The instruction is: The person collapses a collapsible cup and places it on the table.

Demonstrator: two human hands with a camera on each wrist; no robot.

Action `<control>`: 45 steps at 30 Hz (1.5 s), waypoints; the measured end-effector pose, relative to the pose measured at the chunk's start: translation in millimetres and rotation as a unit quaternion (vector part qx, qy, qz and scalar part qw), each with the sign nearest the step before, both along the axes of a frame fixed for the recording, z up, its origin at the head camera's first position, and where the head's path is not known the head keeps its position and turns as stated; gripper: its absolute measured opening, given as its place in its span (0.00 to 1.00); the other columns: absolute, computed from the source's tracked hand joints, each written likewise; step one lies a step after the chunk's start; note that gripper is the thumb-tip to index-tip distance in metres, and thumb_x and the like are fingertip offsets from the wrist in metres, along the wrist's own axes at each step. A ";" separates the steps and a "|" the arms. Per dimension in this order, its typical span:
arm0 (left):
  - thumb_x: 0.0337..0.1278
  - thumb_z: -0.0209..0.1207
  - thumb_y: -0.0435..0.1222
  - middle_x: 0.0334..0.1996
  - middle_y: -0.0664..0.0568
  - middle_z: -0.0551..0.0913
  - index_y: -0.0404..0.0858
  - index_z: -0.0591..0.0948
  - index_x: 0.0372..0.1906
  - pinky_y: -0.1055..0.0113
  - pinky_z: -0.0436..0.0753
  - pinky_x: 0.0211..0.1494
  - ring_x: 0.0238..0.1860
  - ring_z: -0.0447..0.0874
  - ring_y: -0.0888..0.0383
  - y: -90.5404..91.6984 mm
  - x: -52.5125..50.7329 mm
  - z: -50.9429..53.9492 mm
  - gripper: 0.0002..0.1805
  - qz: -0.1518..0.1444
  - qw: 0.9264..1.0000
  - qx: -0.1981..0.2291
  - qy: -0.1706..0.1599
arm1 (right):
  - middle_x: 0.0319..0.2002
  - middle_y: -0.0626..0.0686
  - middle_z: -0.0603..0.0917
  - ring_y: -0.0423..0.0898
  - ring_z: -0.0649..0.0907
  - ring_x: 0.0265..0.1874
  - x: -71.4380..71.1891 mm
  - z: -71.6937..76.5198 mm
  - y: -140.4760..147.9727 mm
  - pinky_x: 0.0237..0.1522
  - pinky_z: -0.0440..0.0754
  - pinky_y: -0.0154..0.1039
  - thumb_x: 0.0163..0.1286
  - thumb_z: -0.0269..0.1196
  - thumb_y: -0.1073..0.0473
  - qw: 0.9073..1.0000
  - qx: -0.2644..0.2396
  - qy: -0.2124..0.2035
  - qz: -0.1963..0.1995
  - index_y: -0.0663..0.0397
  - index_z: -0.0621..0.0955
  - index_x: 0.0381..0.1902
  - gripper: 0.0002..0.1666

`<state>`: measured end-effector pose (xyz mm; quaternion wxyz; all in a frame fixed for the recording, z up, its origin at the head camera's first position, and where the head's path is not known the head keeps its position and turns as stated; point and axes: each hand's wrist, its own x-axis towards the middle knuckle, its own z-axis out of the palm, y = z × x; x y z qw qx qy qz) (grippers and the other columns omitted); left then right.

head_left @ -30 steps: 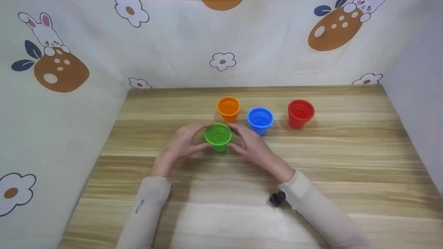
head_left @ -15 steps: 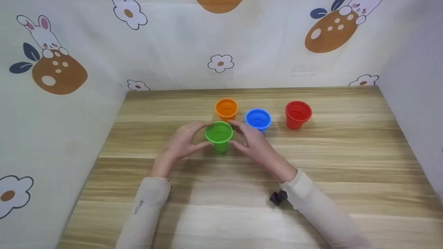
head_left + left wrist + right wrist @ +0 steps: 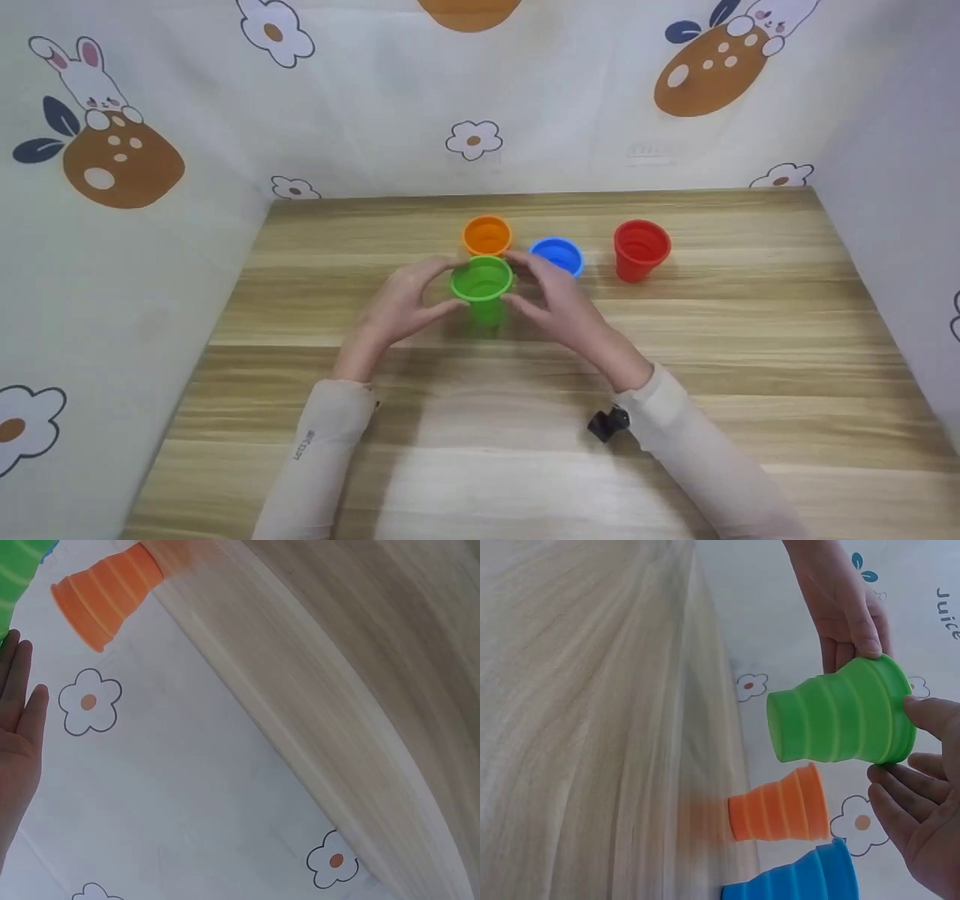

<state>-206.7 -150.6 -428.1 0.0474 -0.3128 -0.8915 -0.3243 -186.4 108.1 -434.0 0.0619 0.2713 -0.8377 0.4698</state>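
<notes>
Risen since the earlier frame: green ribbed cup (image 3: 840,718), upright, off the wooden table (image 3: 480,450). Your left hand (image 3: 405,298) and right hand (image 3: 566,301) pinch its rim from opposite sides (orange cup (image 3: 487,236) just behind; blue cup (image 3: 557,256) partly hidden).

It is an indoor place, home or studio I cannot tell: a wood-grain tabletop (image 3: 480,465), a flower-printed back wall (image 3: 375,135) at twelve o'clock, a rabbit print (image 3: 94,82) at ten, and a pale side wall (image 3: 900,225) at three.

Forearms (image 3: 319,450) lean inward, left grip (image 3: 407,298) facing right grip (image 3: 564,300) (thumbs (image 3: 448,307) opposing fingers (image 3: 439,265)).
</notes>
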 end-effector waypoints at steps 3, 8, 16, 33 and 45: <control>0.57 0.69 0.44 0.60 0.49 0.82 0.41 0.77 0.64 0.51 0.76 0.70 0.63 0.80 0.51 3.7 -0.9 0.3 0.30 0.000 1.000 0.009 0.002 | 0.62 0.57 0.80 0.50 0.81 0.62 -0.3 1.3 3.2 0.63 0.80 0.43 0.68 0.67 0.56 1.000 -0.013 0.007 0.003 0.62 0.71 0.68 0.34; 0.57 0.68 0.44 0.60 0.48 0.83 0.40 0.78 0.64 0.50 0.75 0.70 0.63 0.80 0.49 10.1 -1.9 1.1 0.30 0.000 1.000 0.028 0.004 | 0.61 0.58 0.82 0.51 0.82 0.60 -0.4 4.1 8.5 0.62 0.81 0.42 0.68 0.67 0.56 1.000 -0.023 0.016 -0.003 0.63 0.72 0.66 0.33; 0.59 0.67 0.45 0.58 0.48 0.84 0.40 0.81 0.59 0.53 0.76 0.71 0.62 0.80 0.51 24.0 -1.9 3.8 0.25 0.014 0.997 0.074 -0.014 | 0.64 0.56 0.80 0.50 0.80 0.63 -1.0 5.8 18.7 0.67 0.78 0.50 0.69 0.65 0.55 1.000 -0.024 0.012 -0.012 0.59 0.73 0.67 0.31; 0.63 0.64 0.44 0.51 0.48 0.87 0.38 0.84 0.51 0.56 0.79 0.67 0.58 0.84 0.51 58.5 -2.5 -2.2 0.17 0.070 0.980 0.165 -0.085 | 0.65 0.54 0.77 0.51 0.75 0.67 0.9 3.7 37.2 0.69 0.75 0.51 0.65 0.70 0.56 0.999 0.000 0.032 -0.032 0.50 0.79 0.61 0.26; 0.68 0.59 0.47 0.48 0.48 0.88 0.39 0.85 0.48 0.57 0.83 0.62 0.53 0.86 0.53 76.0 0.4 -5.3 0.17 0.060 0.985 0.136 -0.092 | 0.54 0.52 0.85 0.50 0.80 0.58 3.9 1.3 49.1 0.66 0.78 0.51 0.62 0.71 0.60 0.999 -0.033 0.022 -0.018 0.56 0.83 0.51 0.19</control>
